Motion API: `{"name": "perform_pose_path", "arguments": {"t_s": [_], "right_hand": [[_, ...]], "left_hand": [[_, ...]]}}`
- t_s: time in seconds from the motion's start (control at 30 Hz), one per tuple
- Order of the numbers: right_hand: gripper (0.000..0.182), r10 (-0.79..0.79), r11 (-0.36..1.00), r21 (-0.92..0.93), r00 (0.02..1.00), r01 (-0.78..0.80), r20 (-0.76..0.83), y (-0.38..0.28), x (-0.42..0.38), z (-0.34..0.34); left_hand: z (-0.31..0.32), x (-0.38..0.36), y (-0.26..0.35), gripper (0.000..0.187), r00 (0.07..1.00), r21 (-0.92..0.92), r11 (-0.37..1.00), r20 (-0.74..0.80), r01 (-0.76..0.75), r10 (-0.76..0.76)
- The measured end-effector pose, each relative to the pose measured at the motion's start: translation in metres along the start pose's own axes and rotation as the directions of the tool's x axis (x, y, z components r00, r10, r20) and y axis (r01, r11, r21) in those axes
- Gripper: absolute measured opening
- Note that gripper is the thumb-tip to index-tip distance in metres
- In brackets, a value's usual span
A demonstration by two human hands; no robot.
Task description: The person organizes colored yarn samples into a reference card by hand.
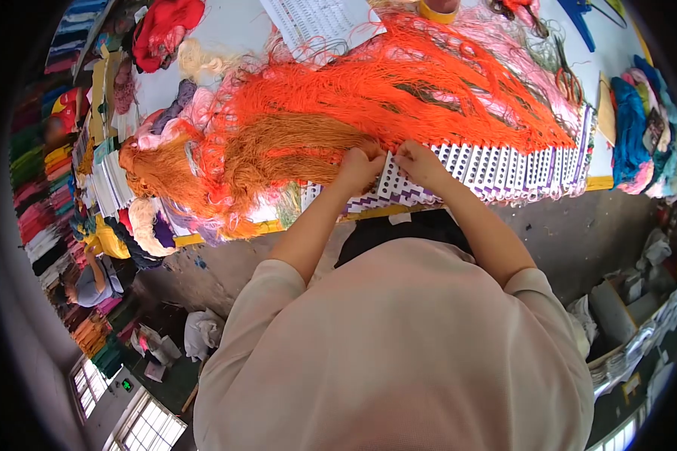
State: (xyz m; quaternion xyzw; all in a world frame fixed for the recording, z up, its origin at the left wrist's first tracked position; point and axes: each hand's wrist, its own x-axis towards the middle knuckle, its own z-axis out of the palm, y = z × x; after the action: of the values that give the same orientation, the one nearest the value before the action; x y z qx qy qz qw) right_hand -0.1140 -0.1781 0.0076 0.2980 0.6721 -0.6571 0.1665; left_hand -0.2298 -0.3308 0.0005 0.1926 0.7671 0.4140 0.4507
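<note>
A row of white cards with punched dark holes and purple marks (493,174) lies along the table's near edge. Orange thread (399,83) fans out from the cards across the tabletop. A thick bundle of brown thread (293,146) lies to the left, over part of the orange. My left hand (359,171) is closed at the right end of the brown bundle, fingers pinched on its strands. Just to its right, my right hand (420,165) is closed at the top of a card where orange strands begin. What sits between its fingertips is too small to make out.
A printed sheet (323,28) lies at the back, near a tape roll (438,10). Scissors (568,79) rest at right. Blue yarn hanks (630,128) hang at the right edge. Far left, another person (96,282) is near stacked coloured yarn.
</note>
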Motion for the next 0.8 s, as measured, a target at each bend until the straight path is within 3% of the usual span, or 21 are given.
{"name": "perform_pose_path", "arguments": {"t_s": [0.03,0.1,0.13,0.17,0.23,0.27,0.33,0.37,0.4,0.47,0.5,0.57,0.6,0.63,0.7,0.73,0.77,0.8], "right_hand": [[0.011,0.035,0.999,0.032,0.999,-0.036,0.008,0.001,-0.001,-0.002],[0.013,0.056,0.997,0.047,0.998,-0.056,0.0,-0.001,-0.004,-0.004],[0.013,0.056,0.997,0.05,0.998,-0.056,-0.002,-0.003,-0.005,-0.005],[0.012,0.066,0.997,0.05,0.998,-0.066,0.003,-0.005,-0.005,-0.005],[0.012,0.07,0.996,0.049,0.998,-0.07,0.005,-0.007,-0.005,-0.003],[0.012,0.064,0.997,0.034,0.998,-0.064,0.007,-0.008,-0.005,-0.002],[0.012,0.057,0.998,0.017,0.998,-0.057,0.004,-0.009,-0.008,0.001],[0.013,0.024,1.0,0.008,1.0,-0.024,-0.015,-0.01,-0.01,0.003],[0.015,-0.008,1.0,-0.002,0.999,0.008,-0.032,-0.011,-0.012,0.004],[0.017,-0.002,0.999,0.034,0.999,0.003,-0.036,-0.008,-0.013,0.007],[0.019,0.005,0.997,0.072,0.999,-0.003,-0.039,-0.01,-0.013,0.008],[0.021,0.002,0.985,0.173,1.0,0.003,-0.031,-0.012,-0.011,0.011],[0.023,-0.001,0.961,0.276,1.0,0.006,-0.019,-0.017,-0.012,0.012],[0.023,-0.003,0.962,0.274,1.0,0.008,-0.02,-0.021,-0.012,0.01],[0.026,0.047,0.955,0.292,0.998,-0.059,0.048,-0.029,-0.015,0.003],[0.026,0.046,0.956,0.288,0.998,-0.056,0.043,-0.026,-0.015,0.004],[0.028,0.009,0.986,0.169,1.0,-0.006,-0.019,-0.018,-0.012,0.007],[0.029,-0.034,0.998,0.045,0.997,0.038,-0.073,-0.008,-0.009,0.011]], "left_hand": [[-0.004,-0.002,0.0,0.011,1.0,0.0,1.0,-0.002,0.0,0.0],[-0.015,-0.011,0.01,0.012,0.977,-0.389,0.916,-0.136,0.1,-0.165],[-0.019,-0.015,0.019,0.011,0.956,-0.594,0.787,-0.1,0.164,-0.275],[-0.023,-0.02,0.023,0.011,0.956,-0.593,0.789,-0.099,0.165,-0.274],[-0.033,-0.026,0.027,0.012,0.921,-0.723,0.573,0.269,0.386,-0.28],[-0.032,-0.027,0.029,0.012,0.922,-0.723,0.574,0.269,0.384,-0.278],[-0.024,-0.026,0.033,0.014,0.881,-0.803,0.364,0.413,0.472,-0.23],[-0.024,-0.024,0.029,0.015,0.873,-0.805,0.342,0.472,0.484,-0.124],[-0.024,-0.026,0.031,0.015,0.872,-0.806,0.341,0.473,0.485,-0.121],[-0.024,-0.028,0.037,0.015,0.878,-0.731,0.5,0.455,0.465,-0.152],[-0.024,-0.029,0.041,0.015,0.878,-0.731,0.502,0.456,0.463,-0.147],[-0.018,-0.03,0.051,0.023,0.876,-0.438,0.792,0.416,0.427,-0.242],[-0.014,-0.028,0.048,0.03,0.881,-0.356,0.848,0.409,0.392,-0.236],[-0.01,-0.026,0.044,0.03,0.882,-0.357,0.849,0.409,0.39,-0.233],[-0.004,-0.023,0.037,0.039,0.915,-0.129,0.95,0.331,0.285,-0.23],[-0.008,-0.023,0.034,0.039,0.916,-0.131,0.951,0.332,0.28,-0.224],[-0.017,-0.023,0.029,0.034,0.98,0.081,0.993,0.175,0.084,-0.097],[-0.028,-0.024,0.023,0.031,0.997,0.314,0.946,0.046,-0.08,0.069]]}}
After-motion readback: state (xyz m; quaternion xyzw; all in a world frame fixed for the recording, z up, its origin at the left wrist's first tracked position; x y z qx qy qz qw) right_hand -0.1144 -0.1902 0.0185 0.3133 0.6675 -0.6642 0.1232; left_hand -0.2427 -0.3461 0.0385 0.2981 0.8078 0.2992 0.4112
